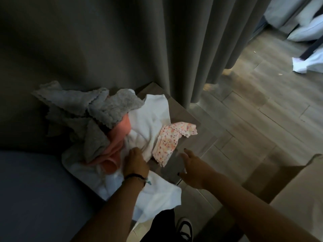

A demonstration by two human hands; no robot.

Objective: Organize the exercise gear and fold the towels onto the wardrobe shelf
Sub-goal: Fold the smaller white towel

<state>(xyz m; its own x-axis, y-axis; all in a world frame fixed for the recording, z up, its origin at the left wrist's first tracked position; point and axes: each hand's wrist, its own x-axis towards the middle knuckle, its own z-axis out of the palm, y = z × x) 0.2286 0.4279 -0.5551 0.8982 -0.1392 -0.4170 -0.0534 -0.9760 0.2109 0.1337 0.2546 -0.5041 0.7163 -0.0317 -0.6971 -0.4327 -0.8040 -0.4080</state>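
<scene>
Several cloths: a loose heap lies on a low wood-toned surface between a dark grey curtain and a blue-grey padded seat — none folded yet.
Heap contents: crumpled grey scallop-edged microfibre towels at the back, a soft coral-pink cloth in the middle, a large white cotton towel spread beneath and spilling over the near edge, and a small white floral-print cloth on the right.
Handling: all look light, limp and non-slippery; nothing fragile. They probably drag their neighbours when pulled, since the layers overlap.
Where to take hold: judged best at a free corner or scalloped hem — the floral cloth's near edge hangs clear, so it should lift off alone.
Left hand: palm down on the white towel beside the pink cloth, fingertips tucked into the folds; whether they pinch the fabric I cannot tell. A dark bracelet circles the wrist.
Right hand: fingers straight and spread, holding nothing, reaching toward the floral cloth's lower edge and just short of it.
Arms: both extended forward and down, hands near each other but apart.
Nearby: a brown cardboard box at right, on the wood-plank floor.
</scene>
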